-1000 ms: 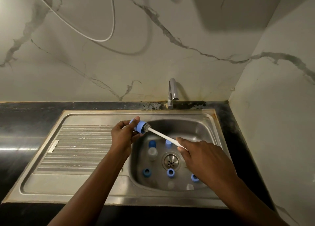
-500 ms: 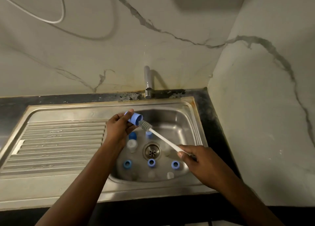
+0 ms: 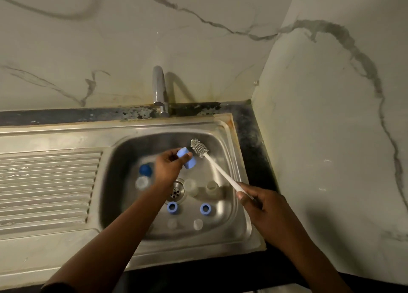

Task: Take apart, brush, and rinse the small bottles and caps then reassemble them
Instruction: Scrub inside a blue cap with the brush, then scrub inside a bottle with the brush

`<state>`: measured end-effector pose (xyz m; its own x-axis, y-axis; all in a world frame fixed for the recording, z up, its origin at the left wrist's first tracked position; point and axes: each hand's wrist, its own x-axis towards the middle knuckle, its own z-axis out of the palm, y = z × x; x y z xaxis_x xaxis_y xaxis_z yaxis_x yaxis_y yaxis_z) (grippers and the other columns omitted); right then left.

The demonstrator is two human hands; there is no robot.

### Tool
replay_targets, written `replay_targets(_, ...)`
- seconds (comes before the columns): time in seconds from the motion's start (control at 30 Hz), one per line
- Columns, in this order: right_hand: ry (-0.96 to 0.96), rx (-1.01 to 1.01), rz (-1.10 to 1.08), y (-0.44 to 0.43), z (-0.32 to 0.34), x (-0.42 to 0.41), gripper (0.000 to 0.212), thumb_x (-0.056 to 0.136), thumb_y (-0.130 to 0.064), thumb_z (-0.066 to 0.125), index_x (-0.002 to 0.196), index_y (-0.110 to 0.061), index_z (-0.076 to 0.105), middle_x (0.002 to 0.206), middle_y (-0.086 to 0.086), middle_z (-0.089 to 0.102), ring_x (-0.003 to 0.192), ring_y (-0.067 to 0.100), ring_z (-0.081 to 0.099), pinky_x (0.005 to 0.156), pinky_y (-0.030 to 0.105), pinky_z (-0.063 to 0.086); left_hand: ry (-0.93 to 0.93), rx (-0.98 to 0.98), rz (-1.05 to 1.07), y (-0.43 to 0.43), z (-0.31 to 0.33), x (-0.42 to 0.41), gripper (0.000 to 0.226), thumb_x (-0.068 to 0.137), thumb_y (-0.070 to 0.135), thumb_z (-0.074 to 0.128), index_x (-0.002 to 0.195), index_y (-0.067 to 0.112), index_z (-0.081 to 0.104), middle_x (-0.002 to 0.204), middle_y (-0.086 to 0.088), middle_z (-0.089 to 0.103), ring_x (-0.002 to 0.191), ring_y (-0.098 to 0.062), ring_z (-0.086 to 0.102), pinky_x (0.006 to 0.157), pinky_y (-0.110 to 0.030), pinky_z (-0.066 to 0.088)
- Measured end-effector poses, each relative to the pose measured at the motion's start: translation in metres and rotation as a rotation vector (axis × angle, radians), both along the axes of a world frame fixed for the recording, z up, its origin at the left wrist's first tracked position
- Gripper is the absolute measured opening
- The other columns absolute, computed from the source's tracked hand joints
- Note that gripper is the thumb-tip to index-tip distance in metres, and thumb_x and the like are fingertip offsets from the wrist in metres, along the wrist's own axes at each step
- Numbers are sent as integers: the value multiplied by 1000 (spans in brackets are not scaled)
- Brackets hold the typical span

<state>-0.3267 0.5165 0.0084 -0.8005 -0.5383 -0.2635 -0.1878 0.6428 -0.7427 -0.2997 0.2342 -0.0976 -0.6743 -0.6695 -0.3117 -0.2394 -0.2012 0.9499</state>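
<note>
Over the stainless-steel sink (image 3: pixel 237 160) set in the dark tabletop (image 3: pixel 250 138), my left grip (image 3: pixel 167 169) pinches a light-blue cylindrical plastic cap (image 3: pixel 187 159) between thumb and curled fingers, above the basin and in front of the chrome tap (image 3: pixel 160 89). My right grip (image 3: pixel 260 206) is wrapped round the end of a long white-handled bottle brush (image 3: pixel 220 171). Its grey ribbed head is just beside the cap, up and to the right, and is not inside it.

Below lie two more light-blue ring caps (image 3: pixel 172 207) (image 3: pixel 205 209), a darker blue cap (image 3: pixel 145 170) and several small clear plastic bottles (image 3: pixel 191 185), scattered around the round metal drain (image 3: pixel 176 189). All are apart from their partners, so disassembly looks finished and brushing appears under way.

To do this step well, I judge the cap's open end should be turned toward the brush head and held firm by its outer wall. The bristles can then enter straight and twist against the inner thread. A pinch further back would keep my fingertips out of the bristles' path. No water shows at the tap, so rinsing looks to come later. A slip here would drop the cap among the loose pieces near the drain.
</note>
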Motion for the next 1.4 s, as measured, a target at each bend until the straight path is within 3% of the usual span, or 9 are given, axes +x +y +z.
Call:
replay_targets(0.13, -12, 39, -22, 5, -9, -10, 37, 103, -51, 55, 140, -52, 59, 108, -28, 74, 102, -13, 66, 82, 3, 48, -161, -108, -125, 8, -32, -26, 20, 84, 2, 85, 102, 0, 76, 97, -19, 79, 84, -24, 71, 79, -35, 56)
replay_targets(0.27, -39, 73, -43, 6, -17, -18, 43, 104, -49, 53, 146, -40, 59, 113, -18, 76, 99, -6, 68, 83, 4, 48, -292, -292, -246, 12, -63, -49, 28, 79, 2, 87, 101, 4, 71, 87, 1, 71, 75, -13, 64, 58, -12, 44)
replay_targets(0.43, -48, 72, -59, 5, -23, -25, 43, 105, -48, 52, 146, -37, 60, 111, -17, 76, 100, -4, 69, 91, 14, 54, -418, -441, -408, 11, -88, -69, 38, 81, 10, 88, 115, 9, 71, 108, -7, 74, 100, -25, 69, 85, -36, 55)
replay_targets(0.73, -92, 79, -107, 10, -25, -27, 46, 103, -48, 53, 146, -33, 61, 122, -14, 74, 109, 0, 68, 103, 22, 54, -491, -548, -464, 12, -108, -84, 38, 83, 13, 87, 117, 8, 70, 113, -11, 73, 103, -31, 67, 79, -33, 50)
replay_targets(0.97, -80, 64, -96, 9, -23, -32, 46, 104, -49, 53, 147, -35, 60, 119, -16, 75, 106, -2, 69, 93, 11, 53, -434, -509, -444, 9, -100, -76, 54, 87, 9, 83, 138, 9, 64, 132, -12, 69, 113, -28, 66, 92, -34, 53)
replay_targets(1.1, -57, 45, -85, 6, -24, -31, 50, 102, -54, 50, 148, -35, 59, 116, -15, 75, 103, 0, 70, 95, 23, 58, -308, -607, -438, 22, -81, -57, 39, 97, 32, 76, 130, 13, 70, 124, -7, 73, 113, -25, 67, 94, -39, 55)
replay_targets(1.17, -55, 37, -80, 6, -25, -30, 51, 103, -54, 51, 149, -35, 58, 118, -16, 75, 105, 0, 70, 96, 28, 59, -257, -809, -546, 31, -75, -41, 43, 94, 48, 75, 126, 19, 73, 122, -1, 74, 114, -24, 63, 93, -38, 48)
replay_targets(1.27, -48, 39, -79, 6, -26, -28, 50, 103, -54, 52, 149, -35, 57, 122, -17, 74, 109, 0, 68, 98, 28, 59, -377, -1188, -779, 43, -75, -26, 68, 84, 72, 68, 137, 29, 68, 129, 7, 71, 118, -21, 56, 97, -40, 36)
replay_targets(1.4, -45, 44, -76, 6, -24, -25, 50, 103, -55, 52, 149, -35, 57, 125, -16, 73, 110, 0, 68, 99, 30, 59, -562, -1251, -823, 50, -75, -25, 66, 86, 69, 69, 141, 32, 63, 134, 9, 68, 120, -20, 52, 99, -39, 35)
